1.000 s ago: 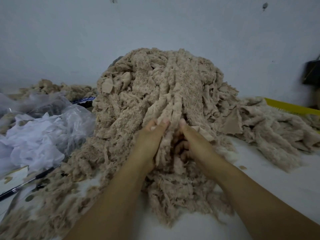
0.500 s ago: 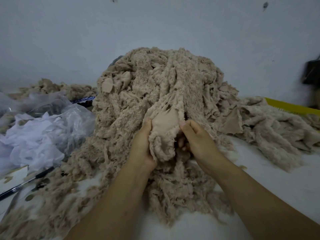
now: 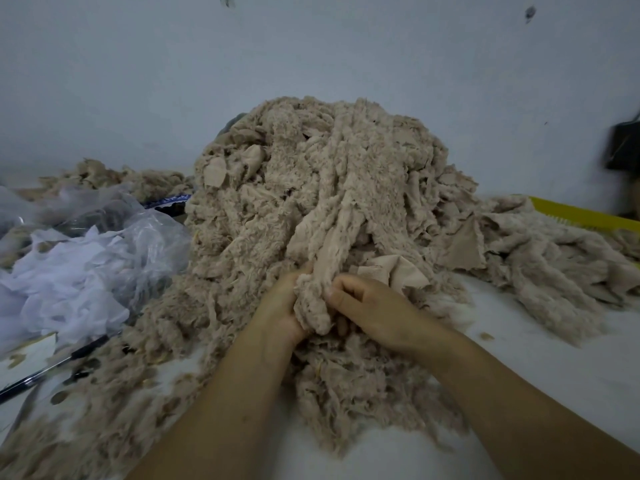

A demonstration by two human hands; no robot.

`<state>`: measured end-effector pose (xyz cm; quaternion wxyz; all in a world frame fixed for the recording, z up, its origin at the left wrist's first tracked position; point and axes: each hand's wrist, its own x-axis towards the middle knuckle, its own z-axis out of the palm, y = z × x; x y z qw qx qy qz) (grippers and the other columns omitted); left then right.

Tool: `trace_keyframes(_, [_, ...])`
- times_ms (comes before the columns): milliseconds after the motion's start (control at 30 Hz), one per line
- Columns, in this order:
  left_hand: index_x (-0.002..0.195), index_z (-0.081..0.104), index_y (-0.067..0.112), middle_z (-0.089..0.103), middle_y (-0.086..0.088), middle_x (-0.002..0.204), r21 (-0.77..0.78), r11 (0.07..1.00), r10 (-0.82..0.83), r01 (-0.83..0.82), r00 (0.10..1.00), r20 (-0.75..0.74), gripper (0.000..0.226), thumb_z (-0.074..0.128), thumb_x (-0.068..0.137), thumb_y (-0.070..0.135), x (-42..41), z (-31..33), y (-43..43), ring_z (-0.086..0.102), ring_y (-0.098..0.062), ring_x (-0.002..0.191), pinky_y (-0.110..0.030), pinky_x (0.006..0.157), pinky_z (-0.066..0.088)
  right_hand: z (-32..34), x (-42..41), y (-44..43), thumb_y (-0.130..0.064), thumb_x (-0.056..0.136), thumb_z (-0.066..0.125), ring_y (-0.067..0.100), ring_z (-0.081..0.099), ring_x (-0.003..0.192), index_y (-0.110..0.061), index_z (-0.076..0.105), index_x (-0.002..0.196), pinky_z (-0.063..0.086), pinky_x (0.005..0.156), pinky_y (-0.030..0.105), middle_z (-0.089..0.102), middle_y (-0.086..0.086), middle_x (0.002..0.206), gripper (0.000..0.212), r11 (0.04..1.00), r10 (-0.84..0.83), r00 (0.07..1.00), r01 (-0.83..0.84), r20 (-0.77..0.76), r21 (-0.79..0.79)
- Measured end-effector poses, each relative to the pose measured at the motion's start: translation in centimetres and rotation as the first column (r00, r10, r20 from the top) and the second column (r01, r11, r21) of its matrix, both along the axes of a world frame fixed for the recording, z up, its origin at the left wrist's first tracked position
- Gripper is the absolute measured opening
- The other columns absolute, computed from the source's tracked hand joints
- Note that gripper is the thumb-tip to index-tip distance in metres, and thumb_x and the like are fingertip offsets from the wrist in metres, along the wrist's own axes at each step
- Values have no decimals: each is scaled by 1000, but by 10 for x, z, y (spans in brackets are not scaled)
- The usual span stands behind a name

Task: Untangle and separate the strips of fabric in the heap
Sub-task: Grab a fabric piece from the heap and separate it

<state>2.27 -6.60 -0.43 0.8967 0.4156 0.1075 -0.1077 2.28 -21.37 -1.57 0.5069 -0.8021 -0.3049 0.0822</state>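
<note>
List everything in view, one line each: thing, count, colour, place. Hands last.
fabric heap: one, beige, centre, by the wall
held strip: one bunch, beige, front of heap
right fabric pile: one, beige, right
back-left fabric pile: one, beige, far left
plastic bag: at least one, clear, holding white material, left
yellow tray: one, yellow, far right
dark object: one, black, right edge, blurred
dark stick: one, black, lower left
table: one, white, underneath
left hand: grips held strip
right hand: fingers grip held strip
</note>
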Motion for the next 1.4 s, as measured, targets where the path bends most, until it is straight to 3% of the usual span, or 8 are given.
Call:
trace_keyframes(167, [99,80,11,75,-10,102,-22,993,-116,118,990,77,45,59,88,49,0,7,-1,74,-21,88,-32,68,62,6,-6,0,-39,101,49,-3,56,60,-19,54,78,41,58,13,61,-10,65,30,995,76,997,-76,-12,-57])
trace_keyframes(300, [124,69,6,71,-13,109,-19,998,-64,65,998,26,47,62,92,39,0,7,-3,71,-24,91,-37,76,62,8,-5,-5,-35,101,49,-4,58,64,-22,55,77,44,61,13,61,-17,64,28,991,113,992,-116,-63,-61])
trace_keyframes(367, [131,62,5,72,-15,104,-46,999,18,-16,999,44,49,55,98,41,0,8,-5,72,-25,84,-36,63,63,8,-5,-8,-36,101,50,1,62,69,-23,58,78,47,64,17,64,-15,70,28,994,109,988,-109,-113,6])
trace_keyframes(533, [129,63,8,69,-21,120,-4,999,52,-53,972,230,50,57,93,42,-10,15,-7,69,-32,109,-41,87,58,6,-1,-9,-28,101,51,9,62,66,-24,65,68,50,61,22,67,-5,73,36,960,100,933,1,-346,280])
trace_keyframes(733, [89,82,20,78,-10,92,286,955,-35,-78,928,370,31,67,79,45,-26,23,-8,76,-19,81,-24,63,58,3,4,-5,-29,101,47,19,63,72,-8,65,102,55,66,33,63,13,89,27,902,62,886,148,-460,406])
trace_keyframes(900, [90,81,22,77,-5,88,440,897,-214,41,912,351,24,69,79,39,-32,21,-14,72,-12,75,-21,66,57,13,8,-7,-55,85,53,25,65,114,-13,71,115,50,99,39,69,14,120,55,695,103,879,271,-465,666])
trace_keyframes(1033, [81,78,27,65,-10,83,583,801,-361,136,886,290,22,68,77,46,-36,19,-22,58,-21,75,-21,67,47,13,8,-10,-40,87,62,25,73,94,-15,80,87,60,76,31,75,15,100,31,685,2,876,350,-481,639])
trace_keyframes(1400, [86,80,24,76,4,84,593,759,-484,270,842,236,22,66,78,40,-43,17,-25,70,-5,73,-16,68,54,5,28,-22,-38,105,40,16,60,68,-11,61,99,55,64,28,61,2,84,35,596,-323,704,671,-633,442])
